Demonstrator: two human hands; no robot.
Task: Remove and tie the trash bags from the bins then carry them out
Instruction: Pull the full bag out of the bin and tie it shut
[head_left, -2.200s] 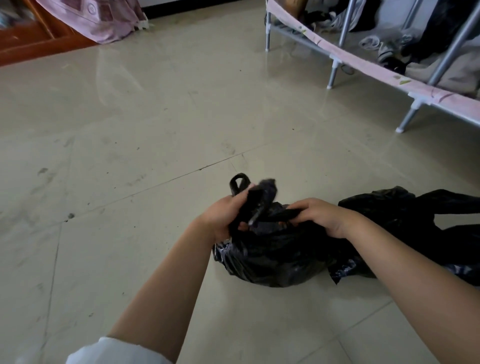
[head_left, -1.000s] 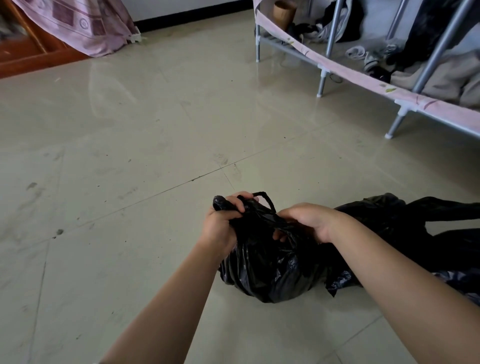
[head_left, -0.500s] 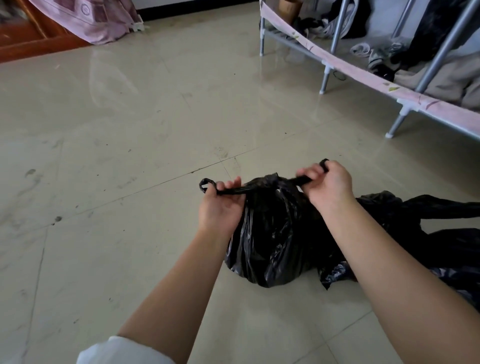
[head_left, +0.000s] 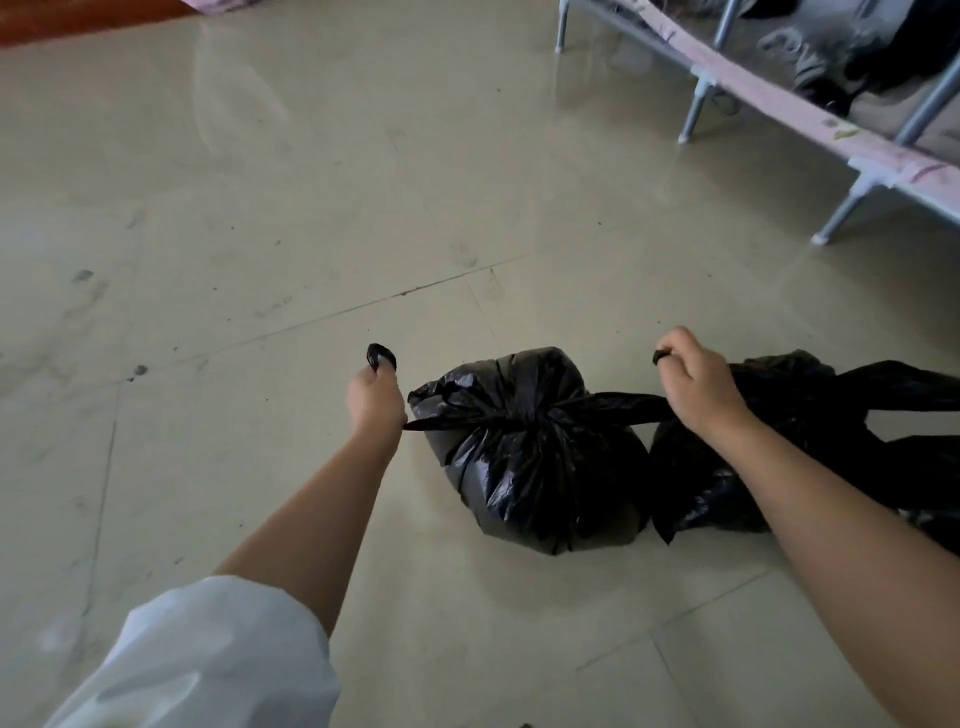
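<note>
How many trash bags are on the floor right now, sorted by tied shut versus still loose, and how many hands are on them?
Tied black bag, knot being pulled tight: 1
Loose black bag, lying slack to the right: 1
Hands holding the tied bag's handle ends: 2, left hand and right hand
Total: 2 bags, 2 hands

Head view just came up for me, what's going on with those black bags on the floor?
A person is tying off a full black trash bag that sits on the tiled floor. The left hand and the right hand each grip one of the bag's handle strips and hold them stretched out to opposite sides, with a knot cinched at the bag's neck between them. A second black bag lies slack on the floor just to the right, partly behind the right forearm and apparently not tied.
</note>
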